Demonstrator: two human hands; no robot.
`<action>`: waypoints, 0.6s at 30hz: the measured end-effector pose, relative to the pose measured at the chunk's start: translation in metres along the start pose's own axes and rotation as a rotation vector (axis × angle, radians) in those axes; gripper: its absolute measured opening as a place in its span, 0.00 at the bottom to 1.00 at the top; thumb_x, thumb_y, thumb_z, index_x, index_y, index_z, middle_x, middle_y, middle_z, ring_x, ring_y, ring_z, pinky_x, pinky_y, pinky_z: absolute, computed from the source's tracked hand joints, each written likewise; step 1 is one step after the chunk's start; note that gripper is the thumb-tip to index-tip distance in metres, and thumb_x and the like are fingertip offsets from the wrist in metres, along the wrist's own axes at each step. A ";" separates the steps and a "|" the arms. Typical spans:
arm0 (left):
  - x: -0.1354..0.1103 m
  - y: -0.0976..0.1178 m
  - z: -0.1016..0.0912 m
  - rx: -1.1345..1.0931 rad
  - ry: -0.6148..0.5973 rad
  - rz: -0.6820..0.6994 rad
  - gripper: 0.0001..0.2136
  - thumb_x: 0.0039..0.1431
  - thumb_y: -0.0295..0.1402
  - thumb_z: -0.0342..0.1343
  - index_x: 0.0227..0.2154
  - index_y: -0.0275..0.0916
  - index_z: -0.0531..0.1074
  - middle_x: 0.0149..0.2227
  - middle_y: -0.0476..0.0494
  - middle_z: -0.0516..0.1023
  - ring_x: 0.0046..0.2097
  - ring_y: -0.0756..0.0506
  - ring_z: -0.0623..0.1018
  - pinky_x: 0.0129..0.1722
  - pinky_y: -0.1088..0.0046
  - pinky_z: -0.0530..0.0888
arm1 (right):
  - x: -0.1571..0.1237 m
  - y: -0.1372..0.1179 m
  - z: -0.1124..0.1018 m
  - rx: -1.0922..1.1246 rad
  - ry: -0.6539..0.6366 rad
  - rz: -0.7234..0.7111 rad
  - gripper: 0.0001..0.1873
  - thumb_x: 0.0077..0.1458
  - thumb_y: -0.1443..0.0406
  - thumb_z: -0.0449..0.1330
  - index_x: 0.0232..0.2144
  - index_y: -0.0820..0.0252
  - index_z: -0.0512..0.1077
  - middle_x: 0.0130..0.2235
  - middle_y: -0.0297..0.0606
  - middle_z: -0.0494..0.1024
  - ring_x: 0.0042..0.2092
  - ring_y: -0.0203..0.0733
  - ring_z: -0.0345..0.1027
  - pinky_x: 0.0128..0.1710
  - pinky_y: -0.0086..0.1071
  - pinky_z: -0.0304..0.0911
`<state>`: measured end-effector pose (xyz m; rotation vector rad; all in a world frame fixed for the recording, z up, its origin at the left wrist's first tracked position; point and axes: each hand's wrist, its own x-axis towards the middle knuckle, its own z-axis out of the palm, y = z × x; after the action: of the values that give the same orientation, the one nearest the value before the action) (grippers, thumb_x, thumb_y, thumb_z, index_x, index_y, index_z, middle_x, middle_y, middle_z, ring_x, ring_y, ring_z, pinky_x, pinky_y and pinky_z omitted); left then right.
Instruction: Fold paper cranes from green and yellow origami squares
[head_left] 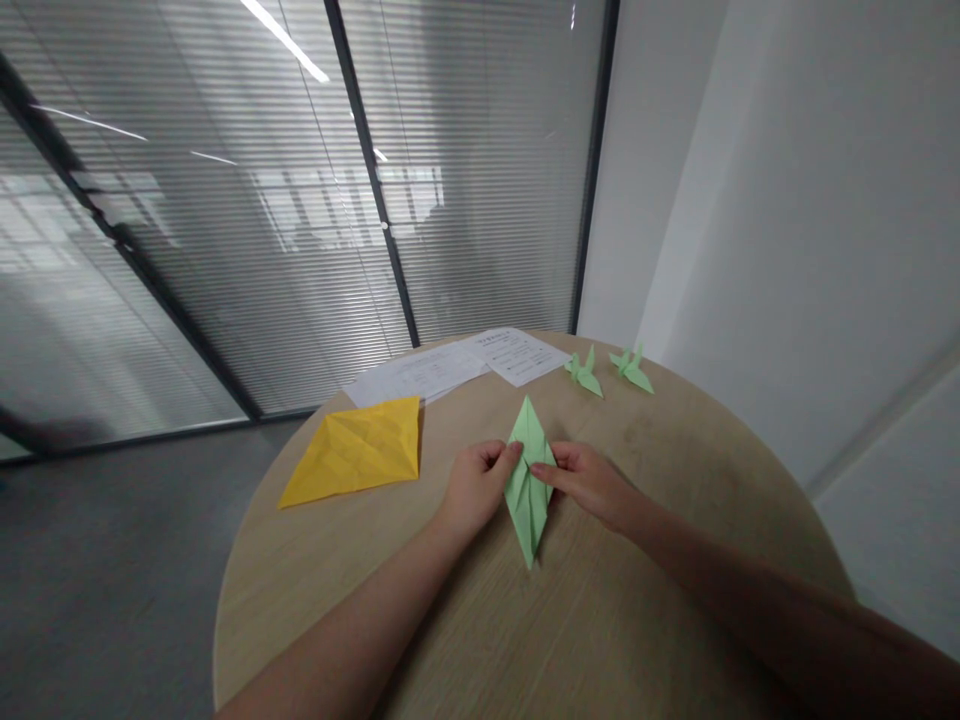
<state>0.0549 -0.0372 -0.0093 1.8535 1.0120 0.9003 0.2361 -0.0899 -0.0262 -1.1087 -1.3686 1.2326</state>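
A light green paper folded into a long diamond (529, 478) lies on the round wooden table (645, 600). My left hand (480, 482) pinches its left edge near the middle, fingers curled. On the opposite edge my right hand (592, 482) presses down, its fingertips together on a flap. Both hands rest on the tabletop.
A creased yellow paper square (360, 450) lies to the left. Two printed white sheets (457, 368) sit at the far edge. Two small finished green paper cranes (585, 372) (631, 370) stand at the back right. A glass wall with blinds rises behind; a white wall is on the right.
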 end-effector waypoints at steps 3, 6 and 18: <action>-0.001 0.002 -0.001 0.071 0.005 0.009 0.23 0.62 0.51 0.51 0.18 0.40 0.62 0.20 0.53 0.60 0.25 0.50 0.61 0.26 0.72 0.56 | 0.000 0.002 -0.001 -0.035 -0.001 0.024 0.25 0.51 0.45 0.69 0.31 0.62 0.77 0.28 0.36 0.77 0.29 0.37 0.67 0.30 0.30 0.62; -0.003 0.004 -0.001 0.133 0.010 0.028 0.23 0.63 0.50 0.50 0.18 0.41 0.61 0.20 0.53 0.59 0.25 0.50 0.61 0.26 0.72 0.55 | 0.001 0.005 -0.002 -0.055 -0.004 0.032 0.26 0.51 0.43 0.69 0.30 0.62 0.76 0.27 0.35 0.75 0.28 0.36 0.66 0.29 0.30 0.62; -0.004 0.004 -0.001 0.174 0.016 0.097 0.23 0.63 0.48 0.51 0.16 0.41 0.59 0.19 0.55 0.56 0.24 0.50 0.59 0.26 0.71 0.54 | 0.002 0.008 -0.002 -0.036 0.012 0.054 0.26 0.48 0.43 0.71 0.31 0.61 0.77 0.29 0.35 0.76 0.29 0.37 0.68 0.28 0.29 0.64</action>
<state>0.0537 -0.0420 -0.0062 2.0590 1.0458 0.9095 0.2376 -0.0869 -0.0338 -1.1835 -1.3645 1.2420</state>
